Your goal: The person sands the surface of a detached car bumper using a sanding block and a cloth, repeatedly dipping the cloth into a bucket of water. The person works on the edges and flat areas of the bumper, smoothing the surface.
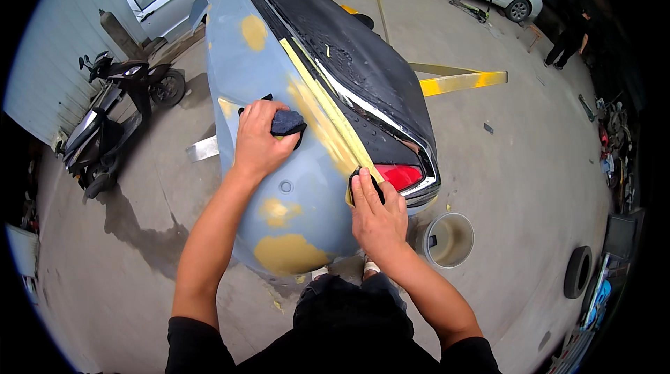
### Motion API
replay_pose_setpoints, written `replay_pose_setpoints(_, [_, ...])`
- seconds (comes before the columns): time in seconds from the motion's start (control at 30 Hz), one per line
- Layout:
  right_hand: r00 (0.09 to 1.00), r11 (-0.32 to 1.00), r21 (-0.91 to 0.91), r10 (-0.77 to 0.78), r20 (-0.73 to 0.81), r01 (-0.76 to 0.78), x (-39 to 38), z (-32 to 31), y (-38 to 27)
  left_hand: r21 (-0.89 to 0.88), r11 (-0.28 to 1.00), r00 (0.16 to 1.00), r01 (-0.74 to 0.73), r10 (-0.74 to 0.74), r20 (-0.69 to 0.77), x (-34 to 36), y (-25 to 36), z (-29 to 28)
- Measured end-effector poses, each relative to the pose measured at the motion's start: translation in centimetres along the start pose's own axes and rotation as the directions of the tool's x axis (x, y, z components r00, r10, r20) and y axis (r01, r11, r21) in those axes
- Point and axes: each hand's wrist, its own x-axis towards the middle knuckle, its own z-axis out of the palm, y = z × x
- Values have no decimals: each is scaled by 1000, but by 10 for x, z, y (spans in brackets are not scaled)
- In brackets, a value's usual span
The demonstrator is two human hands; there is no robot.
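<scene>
Grips a wadded dark cloth (286, 122) in the curled fingers of the left hand (259, 133), on the grey-blue car panel (241, 74). Holds a dark pad (354, 180) under the close-set fingers of the right hand (380, 217) — at the yellow tape (326, 104), just beside the red lamp (400, 177). Has 1 grey bucket (455, 236) on the floor (509, 199) near the right hand, and a black scooter (137, 94) on the left — well apart.

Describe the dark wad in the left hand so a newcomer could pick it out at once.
Start at the large, curved blue-grey and black car bumper in the middle. On its blue-grey side, find the person's bare left hand, gripping the bunched, dark blue-grey wad. Its dark, lumpy form sets it apart from the flat tan patches.
</scene>
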Motion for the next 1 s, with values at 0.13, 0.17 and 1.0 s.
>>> replay_pose_setpoints(0.13, [999,999,-24,-33,-5,33,51,13,-6,-5,1000,1000,-12,12,12,1,-3,4])
replay_pose_setpoints(0.17, [999,999,-17,-31,-15,30,63,22,-6,-6,1000,1000,-11,11,16,1,-2,6])
replay_pose_setpoints(1.0, [1000,1000,-23,-11,-1,11,-44,-4,15,23,950,938,-310,302,169,20,72,32])
